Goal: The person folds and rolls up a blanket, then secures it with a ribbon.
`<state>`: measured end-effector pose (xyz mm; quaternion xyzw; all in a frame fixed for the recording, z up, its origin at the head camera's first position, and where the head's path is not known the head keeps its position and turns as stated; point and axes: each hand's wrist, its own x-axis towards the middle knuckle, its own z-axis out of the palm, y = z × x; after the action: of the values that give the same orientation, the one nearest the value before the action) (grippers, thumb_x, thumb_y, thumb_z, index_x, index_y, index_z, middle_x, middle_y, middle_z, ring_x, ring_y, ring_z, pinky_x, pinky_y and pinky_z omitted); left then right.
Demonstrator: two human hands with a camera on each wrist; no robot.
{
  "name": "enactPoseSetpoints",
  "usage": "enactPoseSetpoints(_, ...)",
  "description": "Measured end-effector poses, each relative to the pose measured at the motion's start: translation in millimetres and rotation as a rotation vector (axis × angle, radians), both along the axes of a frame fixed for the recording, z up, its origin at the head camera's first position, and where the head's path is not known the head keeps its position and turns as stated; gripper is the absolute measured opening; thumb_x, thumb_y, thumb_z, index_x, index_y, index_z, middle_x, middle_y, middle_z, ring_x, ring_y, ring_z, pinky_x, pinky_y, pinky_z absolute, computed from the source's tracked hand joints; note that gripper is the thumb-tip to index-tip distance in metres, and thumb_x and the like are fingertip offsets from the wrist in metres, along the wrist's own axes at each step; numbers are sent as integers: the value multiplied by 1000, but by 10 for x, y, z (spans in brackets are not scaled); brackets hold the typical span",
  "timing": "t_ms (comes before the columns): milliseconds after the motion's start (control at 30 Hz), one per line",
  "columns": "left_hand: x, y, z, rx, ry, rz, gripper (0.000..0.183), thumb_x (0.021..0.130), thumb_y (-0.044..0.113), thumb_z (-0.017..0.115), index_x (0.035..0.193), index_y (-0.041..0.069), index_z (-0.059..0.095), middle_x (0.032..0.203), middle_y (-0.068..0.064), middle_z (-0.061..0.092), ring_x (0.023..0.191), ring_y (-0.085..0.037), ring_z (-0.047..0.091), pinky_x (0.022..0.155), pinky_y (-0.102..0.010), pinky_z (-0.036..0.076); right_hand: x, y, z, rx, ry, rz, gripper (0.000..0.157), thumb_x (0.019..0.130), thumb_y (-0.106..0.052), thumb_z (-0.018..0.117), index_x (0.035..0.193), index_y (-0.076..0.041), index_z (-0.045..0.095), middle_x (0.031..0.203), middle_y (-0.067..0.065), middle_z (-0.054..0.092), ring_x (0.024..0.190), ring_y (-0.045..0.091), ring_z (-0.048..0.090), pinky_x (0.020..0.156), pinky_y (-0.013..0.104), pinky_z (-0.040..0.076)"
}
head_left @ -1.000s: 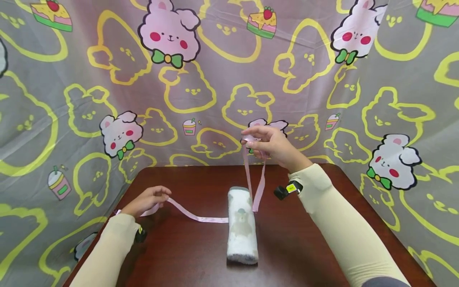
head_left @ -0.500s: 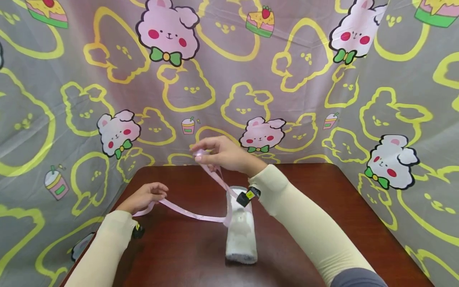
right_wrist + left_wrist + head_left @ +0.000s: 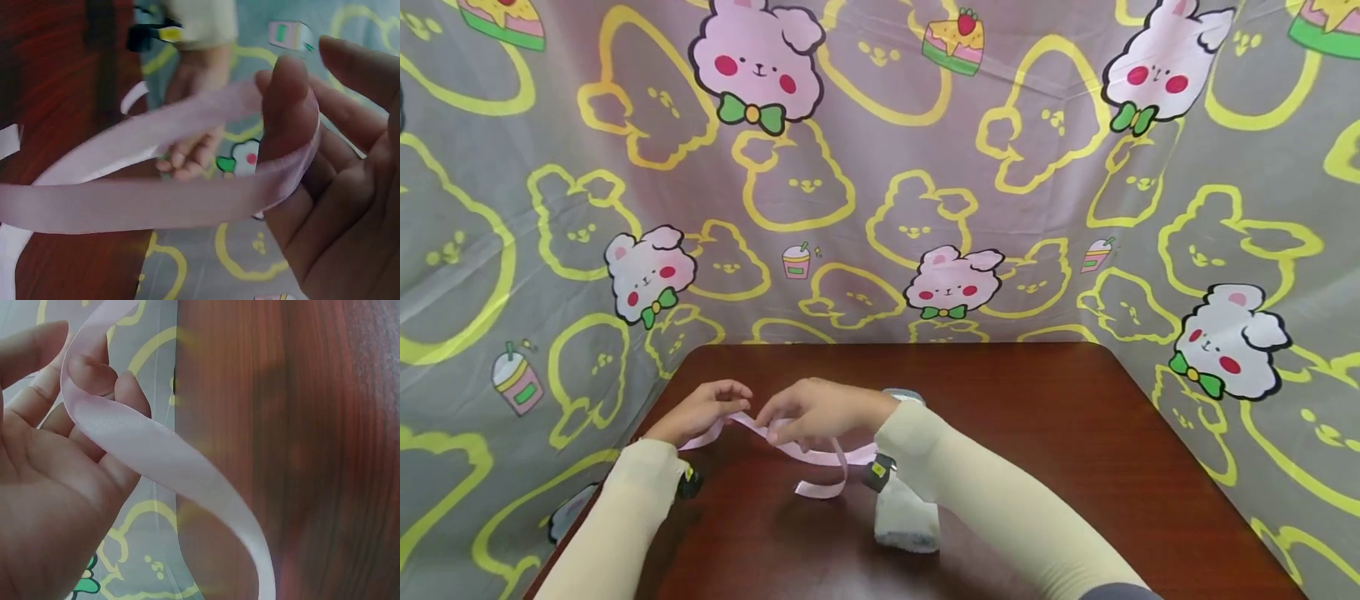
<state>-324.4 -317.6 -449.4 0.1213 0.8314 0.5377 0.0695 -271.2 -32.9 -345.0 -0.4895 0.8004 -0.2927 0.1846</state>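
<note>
The narrow pale-pink satin ribbon (image 3: 169,456) lies mainly in the left half of the scene, stretching away from the soft white cylindrical fabric roll (image 3: 907,510), which rests on the glossy red-brown wooden table (image 3: 1015,400). The relation that counts looks to be a crossing: the roll's long axis runs near to far, while the ribbon goes leftward from the roll's left side, roughly square to it, to the person's left hand (image 3: 703,408). That hand grips the ribbon in curled fingers, a tail passing to the left below it. The right hand (image 3: 823,412) is the nearer to the roll, yet its fingertips point left, just beside the left hand's; it grasps a folded length of ribbon, whose loose end hangs and curls on the hand's near side. In the head view this length overlaps the stretch leading to the left hand; whether the two touch cannot be told. The cream right sleeve (image 3: 1000,500) lies over the roll's middle, hiding how the ribbon passes it.
</note>
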Motion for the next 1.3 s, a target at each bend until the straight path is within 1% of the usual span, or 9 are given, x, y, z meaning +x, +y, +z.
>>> enactPoseSetpoints(133,-1,38,-2,90,-59,-68,25,96,6,60,115,-7,55,111,-31,53,93,-38,62,90,-54,46,62,-162,-145,119,127,30,34,94,-29,65,128,-22,62,96,-17,64,65,4,64,70,18,48)
enactPoseSetpoints(233,-3,56,4,73,-55,-66,24,95,6,61,114,-7,55,109,-27,54,90,-35,61,87,-52,47,41,-199,-243,150,264,38,33,95,-31,64,126,-22,64,96,-19,66,75,-3,62,75,15,45)
enactPoseSetpoints(433,-13,84,34,-48,35,-31,22,92,10,66,111,-2,61,105,-20,59,89,-27,55,79,-44,47,-189,141,-253,37,484,-153,16,93,-27,64,104,-20,74,92,-17,68,82,-3,59,75,18,47)
enactPoseSetpoints(633,3,70,22,-164,35,-40,23,90,8,68,110,-2,60,94,-15,61,84,-26,56,75,-47,48,-435,829,-351,-30,352,-293,13,94,-23,65,102,-17,73,89,-15,68,78,3,61,71,23,50)
enactPoseSetpoints(800,39,35,-9,-307,55,-63,27,88,8,69,110,-6,60,90,-7,62,83,-24,59,77,-51,48,-509,1367,-665,-24,303,-393,13,93,-20,67,101,-13,74,87,-12,68,76,6,60,67,26,51)
enactPoseSetpoints(900,57,-1,-19,-358,51,-64,26,89,10,69,108,-5,62,89,-6,63,84,-27,59,74,-51,49,-519,1591,-851,-34,273,-473,7,91,-20,69,91,-14,73,76,-10,64,66,7,55,59,27,48)
enactPoseSetpoints(1000,83,-19,-23,-415,63,-68,23,89,12,69,106,-3,64,88,-4,64,83,-28,59,68,-47,51,-525,1750,-1009,-41,218,-561,14,91,-26,70,83,-15,70,64,-7,56,57,9,49,51,28,43)
enactPoseSetpoints(1133,124,-18,-22,-460,55,-69,18,88,12,70,101,-1,66,85,-4,64,80,-28,59,61,-44,52,-510,1891,-1195,-25,45,-651,32,91,-39,67,81,-9,69,66,0,58,58,13,55,52,30,47)
enactPoseSetpoints(1300,149,-74,-7,-525,19,-44,18,90,22,69,98,6,69,83,-4,63,78,-25,58,65,-41,50,-486,1930,-1398,-24,-170,-677,46,89,-53,64,82,-8,69,72,5,66,62,20,65,55,34,53)
